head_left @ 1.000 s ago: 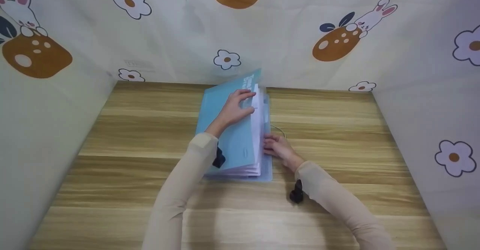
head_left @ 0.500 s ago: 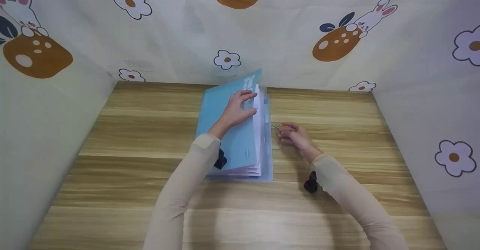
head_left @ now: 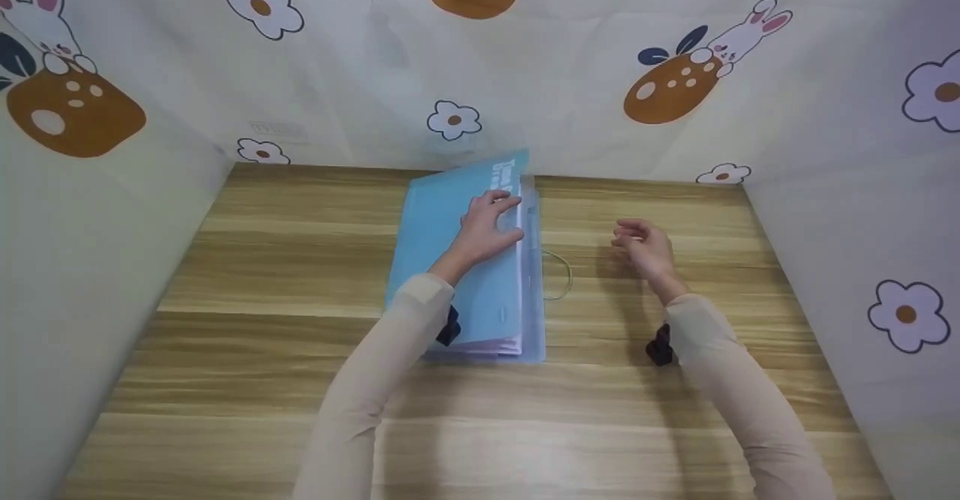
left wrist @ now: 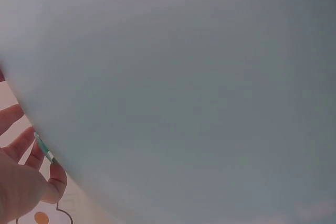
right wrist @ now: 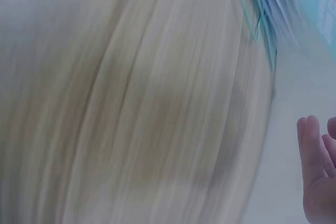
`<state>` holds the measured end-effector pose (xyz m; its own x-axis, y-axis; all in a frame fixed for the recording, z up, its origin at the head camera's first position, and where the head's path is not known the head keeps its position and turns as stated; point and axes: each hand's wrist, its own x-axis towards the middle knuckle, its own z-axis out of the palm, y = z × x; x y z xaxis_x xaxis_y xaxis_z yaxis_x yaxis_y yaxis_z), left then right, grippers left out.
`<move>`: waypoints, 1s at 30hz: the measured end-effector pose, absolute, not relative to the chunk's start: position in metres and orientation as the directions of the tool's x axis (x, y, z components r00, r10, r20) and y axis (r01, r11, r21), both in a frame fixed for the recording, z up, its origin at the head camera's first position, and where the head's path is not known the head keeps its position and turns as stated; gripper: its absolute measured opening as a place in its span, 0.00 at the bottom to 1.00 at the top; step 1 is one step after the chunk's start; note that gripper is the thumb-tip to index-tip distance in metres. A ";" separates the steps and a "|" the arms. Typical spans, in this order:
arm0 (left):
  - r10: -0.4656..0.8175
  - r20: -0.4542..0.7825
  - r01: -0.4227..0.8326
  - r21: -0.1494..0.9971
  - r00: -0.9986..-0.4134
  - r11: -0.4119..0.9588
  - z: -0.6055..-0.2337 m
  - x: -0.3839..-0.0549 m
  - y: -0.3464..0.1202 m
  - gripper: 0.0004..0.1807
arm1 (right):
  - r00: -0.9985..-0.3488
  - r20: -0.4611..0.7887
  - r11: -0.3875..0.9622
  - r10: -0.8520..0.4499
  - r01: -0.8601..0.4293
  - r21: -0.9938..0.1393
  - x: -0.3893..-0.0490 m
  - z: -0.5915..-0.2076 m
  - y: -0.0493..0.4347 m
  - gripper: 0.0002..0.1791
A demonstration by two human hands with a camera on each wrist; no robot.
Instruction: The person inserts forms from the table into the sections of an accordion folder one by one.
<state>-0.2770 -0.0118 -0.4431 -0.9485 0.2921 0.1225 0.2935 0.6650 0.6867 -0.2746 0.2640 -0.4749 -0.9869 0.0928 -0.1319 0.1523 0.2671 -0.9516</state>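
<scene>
A light-blue expanding file folder lies at the table's middle, its front cover tilted up over white inner pockets. My left hand rests on the cover, its thumb and fingertips spread along the right edge. In the left wrist view the cover fills most of the picture, with the left hand at its lower left edge and a small teal strip between fingers and thumb. Right of the folder, my right hand is held above the table, fingers loosely bent, holding nothing.
A thin elastic cord loops out from the folder's right side onto the wood-grain table. Printed cloth walls with rabbits and flowers enclose the table at back, left and right.
My right hand has left the folder's right edge, passed the elastic cord and moved right. Under my left hand the cover has come down somewhat and its edge has shifted right.
</scene>
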 end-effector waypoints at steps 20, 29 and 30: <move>0.267 0.128 0.294 0.515 -0.955 0.805 -0.484 -0.268 0.014 0.27 | -0.965 0.242 0.620 0.106 -0.126 -0.775 -0.273 -0.475 0.309 0.14; 0.334 0.057 0.329 0.393 -0.941 0.859 -0.497 -0.259 -0.007 0.30 | -0.958 0.285 0.712 0.011 -0.192 -0.676 -0.264 -0.469 0.323 0.16; 0.337 0.060 0.334 0.376 -0.940 0.864 -0.497 -0.259 -0.012 0.30 | -0.957 0.291 0.727 -0.005 -0.204 -0.656 -0.263 -0.467 0.325 0.17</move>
